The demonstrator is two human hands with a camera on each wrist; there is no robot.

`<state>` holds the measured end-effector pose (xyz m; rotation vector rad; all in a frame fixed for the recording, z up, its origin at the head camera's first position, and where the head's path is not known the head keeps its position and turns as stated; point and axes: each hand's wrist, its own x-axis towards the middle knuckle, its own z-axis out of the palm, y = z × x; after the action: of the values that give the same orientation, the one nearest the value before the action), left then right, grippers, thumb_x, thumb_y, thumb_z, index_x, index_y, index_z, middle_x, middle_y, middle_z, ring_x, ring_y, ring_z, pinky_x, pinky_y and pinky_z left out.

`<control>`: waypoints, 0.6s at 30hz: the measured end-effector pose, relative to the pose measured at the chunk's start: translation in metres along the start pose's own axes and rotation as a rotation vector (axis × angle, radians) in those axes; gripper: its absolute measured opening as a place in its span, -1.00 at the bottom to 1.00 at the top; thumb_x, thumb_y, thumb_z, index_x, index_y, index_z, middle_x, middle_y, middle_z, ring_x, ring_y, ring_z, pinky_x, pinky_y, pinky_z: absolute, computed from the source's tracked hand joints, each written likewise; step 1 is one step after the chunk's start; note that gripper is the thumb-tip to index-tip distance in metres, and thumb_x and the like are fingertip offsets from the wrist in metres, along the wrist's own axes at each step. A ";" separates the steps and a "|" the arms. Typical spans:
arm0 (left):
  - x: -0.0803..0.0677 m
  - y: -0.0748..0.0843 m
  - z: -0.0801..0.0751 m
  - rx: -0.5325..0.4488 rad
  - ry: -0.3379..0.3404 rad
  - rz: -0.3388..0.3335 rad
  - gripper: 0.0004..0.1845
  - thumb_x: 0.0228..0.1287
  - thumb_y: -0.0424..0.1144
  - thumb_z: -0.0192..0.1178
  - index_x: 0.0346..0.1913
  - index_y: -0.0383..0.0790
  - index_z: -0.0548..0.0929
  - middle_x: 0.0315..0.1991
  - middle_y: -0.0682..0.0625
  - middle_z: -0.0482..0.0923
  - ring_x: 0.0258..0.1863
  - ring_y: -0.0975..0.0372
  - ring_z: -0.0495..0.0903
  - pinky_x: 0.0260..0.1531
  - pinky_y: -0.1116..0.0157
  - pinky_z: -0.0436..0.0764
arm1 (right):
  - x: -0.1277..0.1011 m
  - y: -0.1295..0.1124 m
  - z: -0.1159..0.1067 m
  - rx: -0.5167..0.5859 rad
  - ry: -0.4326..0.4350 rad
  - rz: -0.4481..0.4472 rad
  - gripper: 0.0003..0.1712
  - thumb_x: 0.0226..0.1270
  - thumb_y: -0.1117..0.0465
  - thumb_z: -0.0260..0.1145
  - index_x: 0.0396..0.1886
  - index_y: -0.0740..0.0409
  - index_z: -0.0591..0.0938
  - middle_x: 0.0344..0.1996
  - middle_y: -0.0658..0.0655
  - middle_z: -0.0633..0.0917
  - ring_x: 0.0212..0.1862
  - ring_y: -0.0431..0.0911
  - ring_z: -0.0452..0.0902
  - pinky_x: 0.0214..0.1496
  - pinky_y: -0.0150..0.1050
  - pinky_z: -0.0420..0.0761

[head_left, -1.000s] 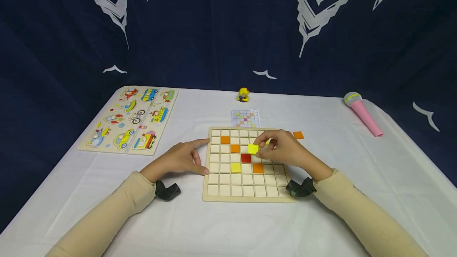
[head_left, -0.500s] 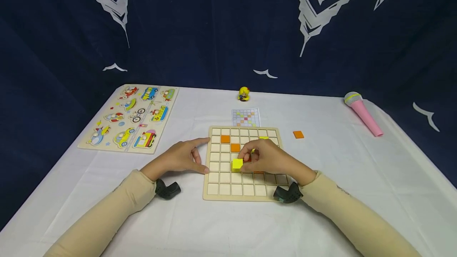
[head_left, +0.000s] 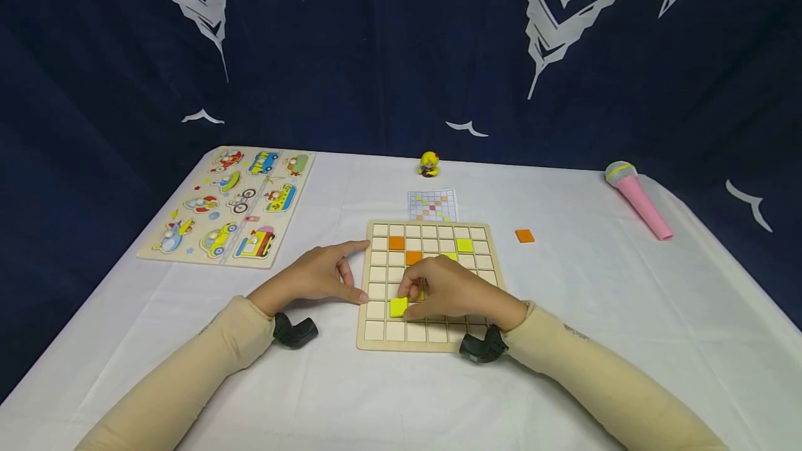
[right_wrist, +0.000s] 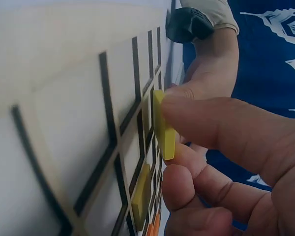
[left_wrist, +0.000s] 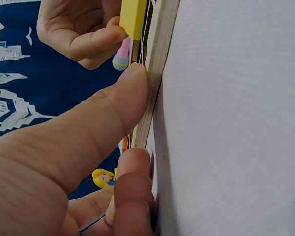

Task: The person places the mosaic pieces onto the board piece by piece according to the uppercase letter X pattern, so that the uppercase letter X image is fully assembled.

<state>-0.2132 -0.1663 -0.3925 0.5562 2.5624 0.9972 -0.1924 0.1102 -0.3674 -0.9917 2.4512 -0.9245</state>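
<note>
A wooden grid board (head_left: 407, 346) lies in the middle of the table in the head view. My right hand (head_left: 451, 291) is over its lower left part and pinches a yellow square tile (head_left: 398, 307) between thumb and fingers. In the right wrist view, the held tile stands close to the grid lines, near another yellow tile (right_wrist: 141, 199) set in a cell. The thumb and index finger of my left hand (head_left: 313, 273) are spread apart and touch the board's left edge. An orange tile (head_left: 396, 243) sits in an upper cell. My right hand hides several central cells.
A patterned card (head_left: 432, 205) lies behind the board, with a small yellow-haired figurine (head_left: 429, 164) farther back. To the right are a loose orange tile (head_left: 524, 236) and a pink toy microphone (head_left: 639, 200). A vehicle picture puzzle (head_left: 228, 207) lies at the left.
My right hand has carried the yellow tile leftward and toward me, from the upper middle of the board to its lower left. My left hand stays at the board's edge.
</note>
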 end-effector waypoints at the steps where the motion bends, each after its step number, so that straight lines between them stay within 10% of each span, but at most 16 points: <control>1: 0.000 0.000 0.000 0.001 -0.001 0.000 0.11 0.08 -0.09 0.72 0.64 -0.27 0.35 -0.40 0.05 0.67 -0.49 0.21 0.54 -0.34 0.24 0.49 | 0.001 -0.001 0.001 -0.009 -0.005 0.000 -0.82 0.19 0.33 0.65 -0.28 0.11 0.79 -0.44 -0.13 0.65 -0.50 -0.28 0.36 -0.34 -0.37 0.44; 18: 0.002 -0.001 0.001 0.012 -0.003 -0.013 0.10 0.09 -0.09 0.72 0.64 -0.27 0.35 -0.39 0.06 0.67 -0.48 0.22 0.53 -0.34 0.28 0.47 | -0.008 0.012 -0.012 0.074 0.039 -0.012 -0.90 0.36 0.31 0.53 -0.17 0.19 0.80 -0.47 -0.11 0.59 -0.43 -0.23 0.40 -0.30 -0.37 0.41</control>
<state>-0.2151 -0.1652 -0.3937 0.5426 2.5678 0.9764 -0.1994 0.1276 -0.3662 -0.9729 2.4262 -1.0393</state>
